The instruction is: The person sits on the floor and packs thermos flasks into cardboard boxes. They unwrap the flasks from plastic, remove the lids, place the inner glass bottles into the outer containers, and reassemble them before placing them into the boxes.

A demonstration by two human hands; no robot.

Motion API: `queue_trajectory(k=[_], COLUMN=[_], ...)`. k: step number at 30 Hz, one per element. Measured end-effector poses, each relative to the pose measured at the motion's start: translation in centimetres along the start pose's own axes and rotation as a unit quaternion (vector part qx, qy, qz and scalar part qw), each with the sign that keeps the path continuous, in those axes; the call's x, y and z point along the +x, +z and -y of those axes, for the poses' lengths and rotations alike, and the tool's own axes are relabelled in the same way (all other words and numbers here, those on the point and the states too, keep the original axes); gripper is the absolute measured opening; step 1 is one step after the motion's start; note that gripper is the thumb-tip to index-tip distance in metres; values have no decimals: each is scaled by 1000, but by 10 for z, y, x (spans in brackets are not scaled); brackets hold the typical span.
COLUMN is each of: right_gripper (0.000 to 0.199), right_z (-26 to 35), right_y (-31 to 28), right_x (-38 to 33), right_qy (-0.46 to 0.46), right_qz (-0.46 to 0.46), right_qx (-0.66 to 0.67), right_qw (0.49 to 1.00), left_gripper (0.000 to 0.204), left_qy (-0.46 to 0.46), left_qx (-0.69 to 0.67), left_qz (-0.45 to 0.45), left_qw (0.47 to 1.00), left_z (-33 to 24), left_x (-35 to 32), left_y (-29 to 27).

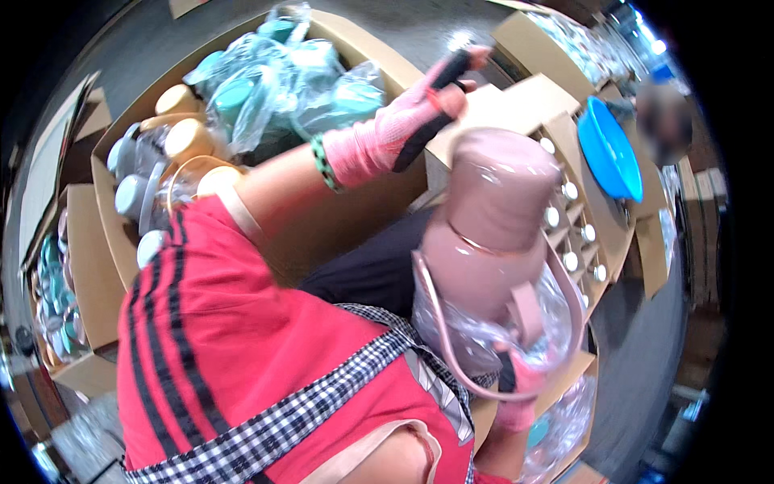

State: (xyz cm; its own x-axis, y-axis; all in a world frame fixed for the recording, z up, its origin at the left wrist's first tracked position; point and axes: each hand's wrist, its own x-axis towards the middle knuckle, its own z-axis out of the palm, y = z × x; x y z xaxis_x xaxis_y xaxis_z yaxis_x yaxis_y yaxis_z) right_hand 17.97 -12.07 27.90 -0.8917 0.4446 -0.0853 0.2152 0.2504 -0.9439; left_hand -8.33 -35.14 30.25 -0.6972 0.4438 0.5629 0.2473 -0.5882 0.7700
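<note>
1. Two pink-gloved hands, mine, work among open cartons: my left hand point(411, 121) is raised at the edge of the large carton point(363, 210), blurred, while my right hand point(526, 376) is low beside my lap.

2. My left index finger and thumb stand apart, near the top of the pink jug point(488, 262) with a gap between; I cannot tell how my other left fingers lie.

3. My right fingers are clamped on the jug's lower end, beside its side handle point(526, 310), partly hidden by clear film point(463, 329) around the lower body.

4. The jug tilts slightly in front of me, to my right, its hoop handle point(496, 395) hanging across my right hand.

5. Inside the large carton, to my left, bagged teal jugs point(234, 93) crowd against yellow jugs point(189, 137) and pale grey-blue jugs point(133, 194).

6. Beyond the pink jug, white-capped bottles point(568, 191) stand in a divided box beside a bright blue basin point(609, 149); a person point(665, 121) is farther right.
</note>
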Motion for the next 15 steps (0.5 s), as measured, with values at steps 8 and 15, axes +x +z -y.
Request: queue_trajectory(k=[8, 15], right_gripper=[40, 35], right_z=[72, 161], right_y=[15, 67], right_x=[23, 50], right_qy=[-283, -498], right_qz=[-56, -10], right_qx=[-78, -152], right_qw=[954, 854], left_gripper=[64, 35], left_qy=[-330, -5], left_qx=[-364, -339], left_qz=[-128, -125], left_qw=[861, 932], left_z=[92, -30], left_x=[-104, -24], left_y=[36, 18])
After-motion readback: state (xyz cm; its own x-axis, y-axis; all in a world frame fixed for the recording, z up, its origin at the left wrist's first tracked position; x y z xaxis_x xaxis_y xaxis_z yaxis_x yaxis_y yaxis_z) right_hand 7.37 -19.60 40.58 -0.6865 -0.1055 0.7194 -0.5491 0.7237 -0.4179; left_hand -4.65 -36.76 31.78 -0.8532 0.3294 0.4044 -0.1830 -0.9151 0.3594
